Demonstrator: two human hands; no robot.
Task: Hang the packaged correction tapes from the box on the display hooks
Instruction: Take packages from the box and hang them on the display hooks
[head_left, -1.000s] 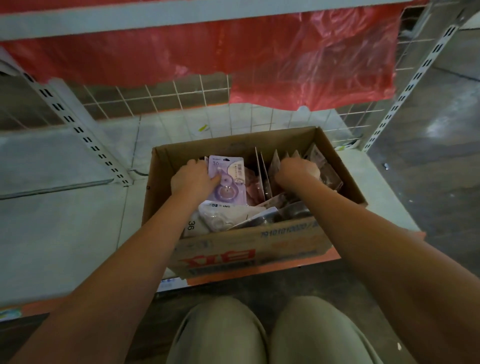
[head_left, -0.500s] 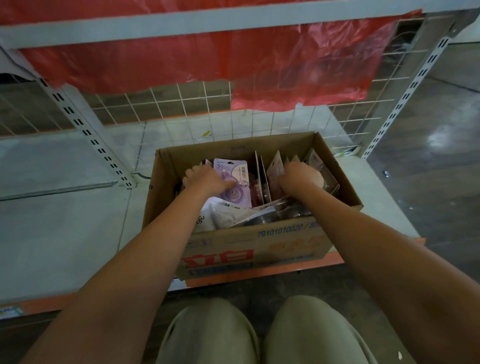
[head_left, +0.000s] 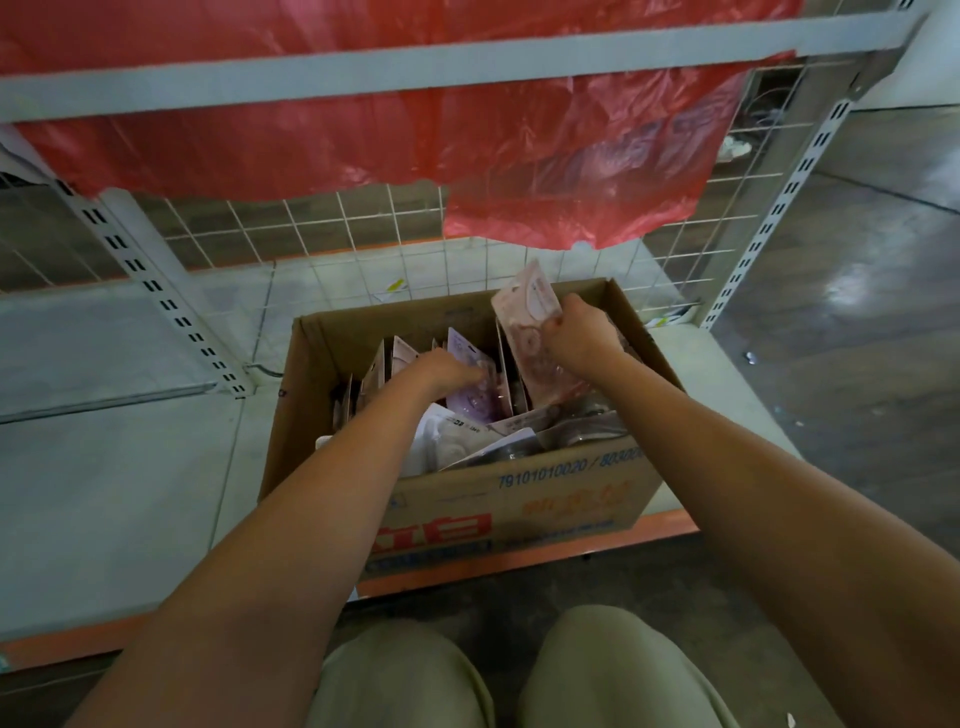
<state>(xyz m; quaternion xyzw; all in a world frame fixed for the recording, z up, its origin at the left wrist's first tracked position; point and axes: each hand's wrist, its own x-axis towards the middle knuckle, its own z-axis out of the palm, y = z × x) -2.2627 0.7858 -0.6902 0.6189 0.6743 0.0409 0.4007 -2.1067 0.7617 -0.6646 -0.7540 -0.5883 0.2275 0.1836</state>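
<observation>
cardboard box (head_left: 519, 499) on a low shelf (head_left: 104, 467), packed with packaged correction tapes (head_left: 467, 431).
right hand (head_left: 579, 332) grips a pink pack (head_left: 527, 312) lifted above the box rim; left hand (head_left: 441, 371) grips a purple pack (head_left: 475, 400) standing inside the box.

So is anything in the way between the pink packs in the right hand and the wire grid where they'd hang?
The right hand has the pink packs lifted above the box rim. A red plastic sheet drapes over the upper wire grid; only the lower rows are exposed. No hooks are visible.
</observation>
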